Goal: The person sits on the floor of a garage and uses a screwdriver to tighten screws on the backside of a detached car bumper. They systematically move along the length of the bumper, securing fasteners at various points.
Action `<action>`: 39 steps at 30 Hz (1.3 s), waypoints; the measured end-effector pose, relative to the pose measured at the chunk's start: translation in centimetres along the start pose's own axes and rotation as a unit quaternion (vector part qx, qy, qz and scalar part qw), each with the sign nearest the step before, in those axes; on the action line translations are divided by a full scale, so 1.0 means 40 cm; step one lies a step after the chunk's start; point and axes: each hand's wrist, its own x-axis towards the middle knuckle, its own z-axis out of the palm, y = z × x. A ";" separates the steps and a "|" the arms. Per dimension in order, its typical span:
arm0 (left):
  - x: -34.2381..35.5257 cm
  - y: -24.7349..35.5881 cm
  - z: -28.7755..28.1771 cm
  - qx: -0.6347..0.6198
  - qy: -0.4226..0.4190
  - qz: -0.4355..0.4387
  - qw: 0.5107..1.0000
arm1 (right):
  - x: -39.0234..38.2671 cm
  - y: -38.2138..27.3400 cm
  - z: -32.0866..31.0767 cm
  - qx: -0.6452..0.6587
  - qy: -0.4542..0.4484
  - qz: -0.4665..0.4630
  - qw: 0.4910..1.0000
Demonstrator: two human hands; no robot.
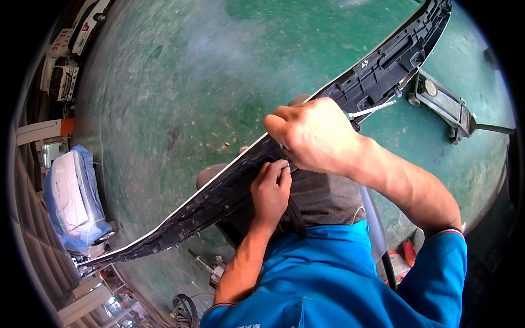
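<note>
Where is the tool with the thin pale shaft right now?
In the head view, right of centre: the tool is gripped in the right hand, its shaft sticking out by the black panel, pointing toward the floor jack.

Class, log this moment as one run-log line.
left hand: at long black panel; right hand: gripping metal-shafted tool; floor jack: on green floor

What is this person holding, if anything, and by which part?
The right hand grips a tool with a slim metal shaft, by the end mostly hidden in the fist. Whether the left hand pinches anything over the long black part cannot be told.
</note>
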 end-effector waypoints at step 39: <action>0.181 0.070 -0.321 0.241 -0.049 0.192 0.950 | 0.013 -0.023 -0.015 0.010 0.001 0.012 1.000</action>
